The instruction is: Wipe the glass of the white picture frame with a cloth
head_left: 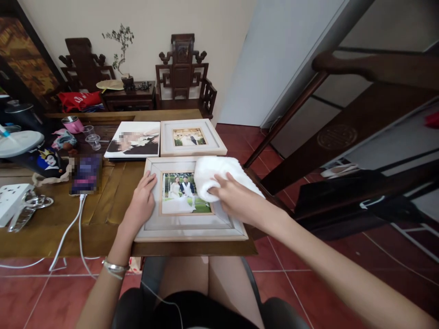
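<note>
2 hands are being laid on 1 picture frame (187, 228): left hand (142, 201) flat, open; right hand (233, 198) pressing 1 white cloth (219, 171), beside 2 other pictures.

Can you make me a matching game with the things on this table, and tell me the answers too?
Things:
1. white folded cloth
2. large pale wooden picture frame
3. pink round cup
4. white power strip

Places:
A. far left edge of the table
B. under the right hand
C. steadied by the left hand
D. back of the table, by clear plastic cups

Pairs: 1-B, 2-C, 3-D, 4-A
</note>
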The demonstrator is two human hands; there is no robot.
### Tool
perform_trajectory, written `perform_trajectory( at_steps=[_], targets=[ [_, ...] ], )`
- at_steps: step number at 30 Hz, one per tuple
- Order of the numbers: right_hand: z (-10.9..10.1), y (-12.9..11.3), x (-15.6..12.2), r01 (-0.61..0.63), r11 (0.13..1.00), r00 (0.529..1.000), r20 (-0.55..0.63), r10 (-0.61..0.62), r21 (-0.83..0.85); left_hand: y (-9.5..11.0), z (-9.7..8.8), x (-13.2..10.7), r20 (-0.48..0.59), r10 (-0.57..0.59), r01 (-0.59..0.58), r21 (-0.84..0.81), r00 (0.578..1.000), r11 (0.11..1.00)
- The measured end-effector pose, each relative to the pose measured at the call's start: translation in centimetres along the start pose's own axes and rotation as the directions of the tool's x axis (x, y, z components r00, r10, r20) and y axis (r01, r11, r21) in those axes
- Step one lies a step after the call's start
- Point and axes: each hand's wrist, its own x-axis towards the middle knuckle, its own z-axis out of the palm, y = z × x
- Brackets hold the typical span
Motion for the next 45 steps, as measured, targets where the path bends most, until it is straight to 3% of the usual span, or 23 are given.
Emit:
perform_trajectory(
  at_steps=[4, 7, 11, 15, 19, 23, 28, 31, 34, 38, 42, 45],
  targets=[
    [-1.5, -1.8, -3.8, 0.054, 0.993, 0.998, 0.038, -0.058, 0.101, -0.2, 0.1, -0.1, -0.014, 0.029, -0.029, -0.015, 0.999, 0.999],
    [-1.9, -2.2, -4.8, 0.045, 0.99, 0.997, 0.049, -0.053, 0.134, -0.4, 0.1, -0.1, -0.007, 0.052, -0.052, -0.028, 0.999, 0.998],
    [-1.5, -1.2, -2.8, -0.015, 0.995, 0.999, 0.05, 0.01, 0.098, -0.6, -0.1, -0.1, 0.034, 0.057, -0.056, -0.026, 0.998, 0.998],
    [-0.3, 1.0, 0.5, -0.039, 0.999, 0.999, -0.032, 0.04, 0.022, -0.6, -0.3, 0.0, 0.05, 0.049, -0.049, -0.009, 0.998, 0.999],
    [0.8, 1.8, 1.4, 0.016, 0.999, 0.995, -0.1, -0.021, -0.044, -0.5, -0.2, 0.0, 0.031, 0.026, -0.026, -0.005, 0.999, 1.0],
    [1.3, 0.0, -1.8, 0.101, 0.995, 0.989, -0.104, -0.103, -0.025, -0.2, 0.0, 0.0, 0.014, 0.006, -0.006, 0.001, 1.0, 1.0],
    [0.3, -3.1, -7.5, 0.147, 0.98, 0.988, -0.067, -0.139, 0.136, -0.2, 0.1, -0.1, -0.007, 0.028, -0.028, -0.018, 1.0, 0.999],
    [-0.6, -3.4, -8.6, 0.117, 0.964, 0.993, -0.027, -0.114, 0.24, -0.3, 0.1, -0.2, -0.013, 0.048, -0.049, -0.019, 0.999, 0.999],
    [-1.0, -2.2, -6.8, 0.024, 0.97, 1.0, -0.01, -0.022, 0.243, -0.3, 0.0, -0.2, 0.0, 0.053, -0.053, -0.004, 0.999, 0.999],
    [-0.1, 0.3, -1.5, -0.049, 0.988, 0.992, -0.108, 0.066, 0.15, -0.2, -0.2, -0.1, 0.023, 0.031, -0.031, -0.003, 0.999, 1.0],
    [1.3, 1.7, 3.5, -0.035, 0.999, 0.984, -0.173, 0.04, 0.029, 0.0, -0.3, 0.0, 0.034, 0.006, -0.005, -0.016, 0.999, 1.0],
    [2.0, 1.4, 4.4, 0.008, 0.998, 0.991, -0.13, -0.015, -0.054, 0.0, -0.2, -0.1, 0.015, 0.003, -0.002, -0.029, 1.0, 1.0]
  ],
)
